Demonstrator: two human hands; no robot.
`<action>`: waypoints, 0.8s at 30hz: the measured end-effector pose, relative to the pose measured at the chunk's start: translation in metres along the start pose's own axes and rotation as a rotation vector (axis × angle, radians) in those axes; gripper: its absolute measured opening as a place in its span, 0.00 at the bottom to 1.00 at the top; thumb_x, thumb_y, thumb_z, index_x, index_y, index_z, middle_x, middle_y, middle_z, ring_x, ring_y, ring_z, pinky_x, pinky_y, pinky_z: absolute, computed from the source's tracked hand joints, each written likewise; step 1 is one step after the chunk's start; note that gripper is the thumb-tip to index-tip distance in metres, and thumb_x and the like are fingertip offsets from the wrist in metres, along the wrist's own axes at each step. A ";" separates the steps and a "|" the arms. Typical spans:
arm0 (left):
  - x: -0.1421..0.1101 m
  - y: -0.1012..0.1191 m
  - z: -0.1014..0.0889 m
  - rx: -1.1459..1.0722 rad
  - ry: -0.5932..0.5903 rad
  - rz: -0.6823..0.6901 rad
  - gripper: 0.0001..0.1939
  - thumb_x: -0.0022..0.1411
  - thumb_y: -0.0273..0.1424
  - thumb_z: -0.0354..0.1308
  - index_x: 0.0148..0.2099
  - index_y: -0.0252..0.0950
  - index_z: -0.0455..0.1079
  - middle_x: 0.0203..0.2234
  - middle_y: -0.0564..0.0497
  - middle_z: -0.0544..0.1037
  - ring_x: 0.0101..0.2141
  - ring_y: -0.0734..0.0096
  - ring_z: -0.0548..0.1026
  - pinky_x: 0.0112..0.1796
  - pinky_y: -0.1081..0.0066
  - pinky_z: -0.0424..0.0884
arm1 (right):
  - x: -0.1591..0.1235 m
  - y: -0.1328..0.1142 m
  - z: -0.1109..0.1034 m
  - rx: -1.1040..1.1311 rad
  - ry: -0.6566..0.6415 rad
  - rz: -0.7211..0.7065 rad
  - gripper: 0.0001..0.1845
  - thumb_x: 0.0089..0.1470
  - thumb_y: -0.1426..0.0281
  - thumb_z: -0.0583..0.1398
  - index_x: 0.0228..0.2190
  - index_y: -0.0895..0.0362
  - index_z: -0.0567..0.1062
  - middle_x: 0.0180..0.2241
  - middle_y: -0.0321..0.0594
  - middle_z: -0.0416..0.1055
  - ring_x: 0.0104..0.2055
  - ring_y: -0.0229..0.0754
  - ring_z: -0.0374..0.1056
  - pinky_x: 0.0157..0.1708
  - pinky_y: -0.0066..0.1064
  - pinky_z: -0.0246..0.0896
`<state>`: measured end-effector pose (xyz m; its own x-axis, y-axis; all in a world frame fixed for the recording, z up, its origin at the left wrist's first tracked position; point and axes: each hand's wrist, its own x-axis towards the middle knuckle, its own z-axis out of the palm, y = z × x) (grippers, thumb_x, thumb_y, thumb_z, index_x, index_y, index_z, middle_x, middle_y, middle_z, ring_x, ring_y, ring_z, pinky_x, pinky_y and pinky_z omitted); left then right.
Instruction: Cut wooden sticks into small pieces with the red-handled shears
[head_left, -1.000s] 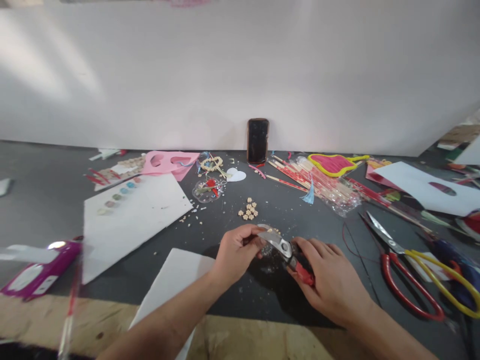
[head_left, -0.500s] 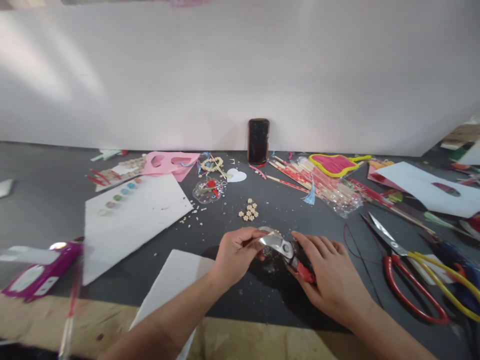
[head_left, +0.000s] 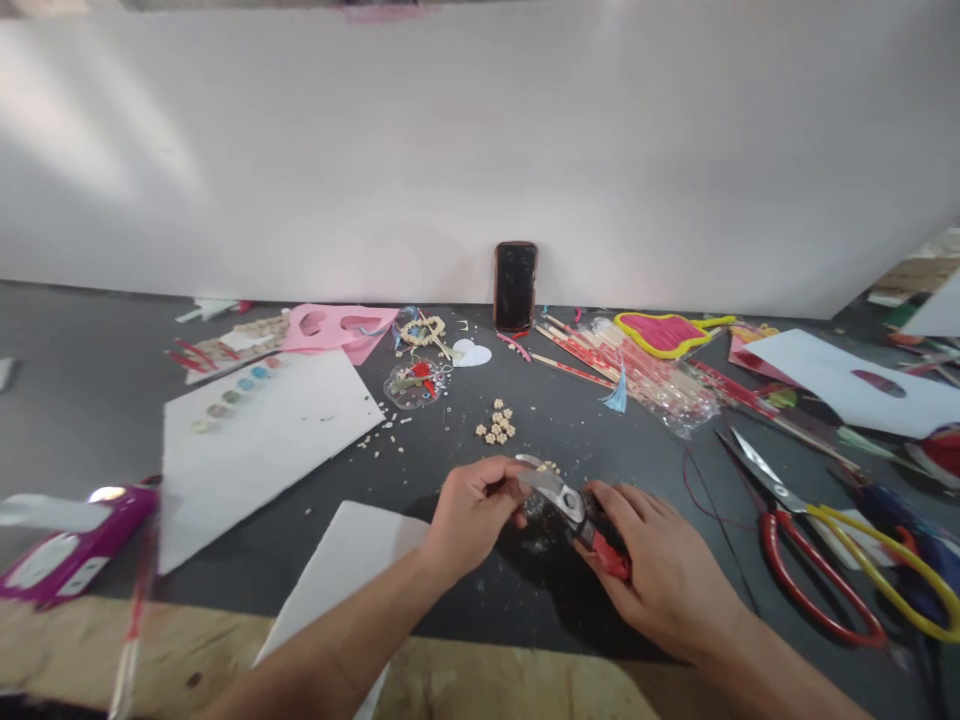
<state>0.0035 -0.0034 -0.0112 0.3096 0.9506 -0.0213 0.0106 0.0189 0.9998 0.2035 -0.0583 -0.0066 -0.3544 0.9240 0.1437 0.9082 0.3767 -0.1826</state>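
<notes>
My right hand (head_left: 660, 565) is wrapped round the red and black handles of a pair of pruning shears (head_left: 564, 497). The shears' silver blades stand apart and point left, towards my left hand (head_left: 472, 515). That hand is closed in a pinch right at the blade tips; whatever sits between its fingers is hidden. Some tiny pale beads (head_left: 550, 467) lie just beyond the blades. Farther up the dark table is a small heap of cream flower-shaped beads (head_left: 496, 424). Fine pale crumbs are scattered beneath my hands.
Large scissors (head_left: 787, 500) with red and yellow handles lie at right. A phone (head_left: 516, 286) leans against the white wall board. White foam sheets (head_left: 262, 450) and a purple glue gun (head_left: 82, 550) are at left. Wrapped sticks (head_left: 637, 370) and a pink fan shape (head_left: 660, 334) lie behind.
The shears' blades appear spread wider than before, and the right hand has tilted slightly. My left hand keeps its pinch in nearly the same place. The whole view has shifted a little.
</notes>
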 end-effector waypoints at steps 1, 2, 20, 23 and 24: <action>0.000 0.000 0.000 -0.001 -0.004 -0.004 0.08 0.56 0.29 0.54 0.31 0.31 0.73 0.21 0.53 0.71 0.17 0.81 0.67 0.20 0.79 0.63 | 0.000 0.000 0.000 -0.002 0.002 0.004 0.22 0.50 0.65 0.54 0.47 0.59 0.62 0.42 0.49 0.68 0.41 0.48 0.64 0.40 0.39 0.59; 0.000 0.000 0.000 -0.010 -0.007 -0.006 0.07 0.55 0.29 0.54 0.31 0.31 0.72 0.22 0.52 0.72 0.17 0.81 0.67 0.21 0.79 0.64 | 0.000 -0.001 0.000 -0.003 0.004 0.007 0.22 0.50 0.65 0.54 0.47 0.59 0.62 0.42 0.49 0.68 0.41 0.48 0.65 0.40 0.39 0.59; 0.002 -0.002 -0.001 -0.037 0.008 -0.010 0.08 0.50 0.22 0.54 0.29 0.33 0.74 0.20 0.55 0.72 0.17 0.82 0.66 0.18 0.82 0.60 | 0.005 0.003 0.005 -0.056 0.064 0.012 0.27 0.51 0.62 0.53 0.53 0.57 0.60 0.46 0.49 0.66 0.46 0.50 0.60 0.42 0.43 0.54; 0.001 -0.001 -0.001 -0.049 0.003 -0.010 0.07 0.50 0.22 0.54 0.29 0.33 0.74 0.20 0.55 0.72 0.17 0.82 0.66 0.18 0.82 0.61 | 0.005 0.003 0.004 -0.046 0.069 -0.002 0.28 0.51 0.63 0.54 0.53 0.57 0.59 0.46 0.49 0.66 0.46 0.50 0.61 0.42 0.43 0.54; 0.001 0.000 -0.001 -0.052 0.004 -0.012 0.07 0.50 0.23 0.54 0.28 0.33 0.74 0.20 0.55 0.72 0.16 0.83 0.66 0.18 0.82 0.61 | 0.005 0.003 0.004 -0.042 0.065 -0.006 0.28 0.51 0.63 0.54 0.53 0.57 0.59 0.46 0.49 0.66 0.45 0.50 0.61 0.42 0.42 0.54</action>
<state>0.0033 -0.0021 -0.0114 0.3061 0.9514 -0.0329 -0.0353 0.0459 0.9983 0.2038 -0.0520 -0.0105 -0.3459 0.9149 0.2080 0.9152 0.3779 -0.1404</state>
